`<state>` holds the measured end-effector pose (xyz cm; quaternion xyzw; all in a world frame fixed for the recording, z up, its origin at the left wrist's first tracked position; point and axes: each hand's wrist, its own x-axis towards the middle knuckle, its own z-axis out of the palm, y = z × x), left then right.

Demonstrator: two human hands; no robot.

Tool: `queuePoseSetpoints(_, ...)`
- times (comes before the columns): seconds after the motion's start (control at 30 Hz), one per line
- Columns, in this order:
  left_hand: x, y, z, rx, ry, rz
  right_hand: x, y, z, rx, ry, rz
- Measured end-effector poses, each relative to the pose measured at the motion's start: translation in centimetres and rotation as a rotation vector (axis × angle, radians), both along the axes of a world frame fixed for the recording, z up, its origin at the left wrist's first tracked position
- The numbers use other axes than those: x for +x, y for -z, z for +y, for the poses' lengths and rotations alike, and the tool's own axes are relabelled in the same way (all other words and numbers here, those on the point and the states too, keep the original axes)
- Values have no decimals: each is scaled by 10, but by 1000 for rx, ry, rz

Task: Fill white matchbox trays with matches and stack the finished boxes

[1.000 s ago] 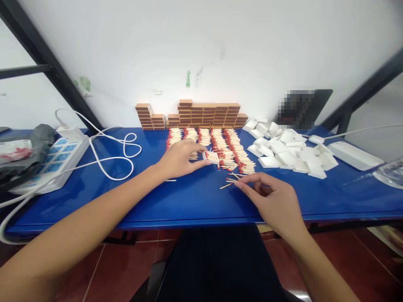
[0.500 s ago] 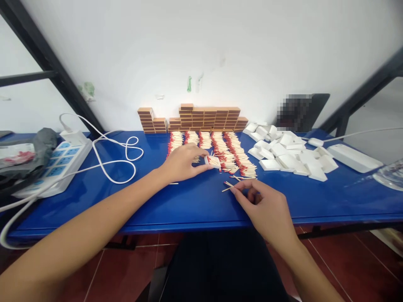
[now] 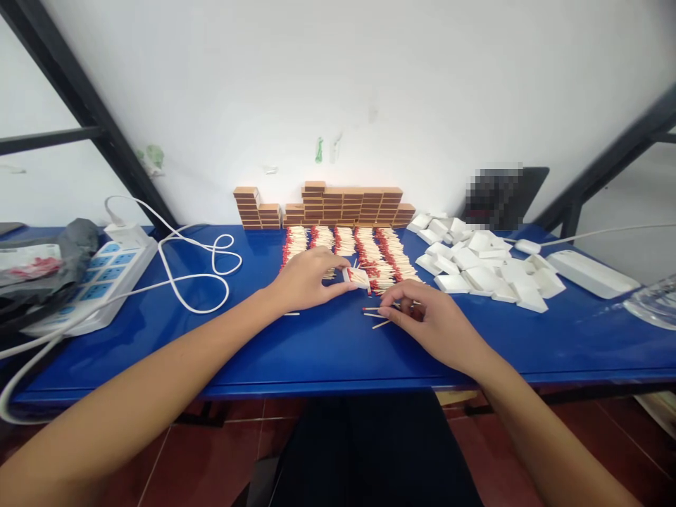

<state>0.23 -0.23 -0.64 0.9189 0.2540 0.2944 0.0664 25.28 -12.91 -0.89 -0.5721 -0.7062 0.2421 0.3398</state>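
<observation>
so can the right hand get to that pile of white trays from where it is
Probably yes: the right hand rests on loose matches just beside the white trays, with only bare blue table between them and nothing standing in the way.

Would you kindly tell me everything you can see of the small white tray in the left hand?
The small white tray is a shallow open box, seemingly thin card. It holds a few red-tipped matches, some poking past its rim. The left hand pinches its left end between thumb and fingers, so it sits slightly tilted, low over the blue table, just in front of the rows of matches. Whether it touches the table is unclear.
</observation>
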Motion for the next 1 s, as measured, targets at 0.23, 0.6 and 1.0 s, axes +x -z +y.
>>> queuePoseSetpoints(0.23,0,0,-1,3,3,15,6,-2,-19,-102,44,26)
queuePoseSetpoints(0.6,0,-2,-2,-3,5,17,12,5,-14,-42,-121,-158)
queuePoseSetpoints(1.0,0,-2,-3,-4,-2,43,9,3,-37,-3,83,-118)
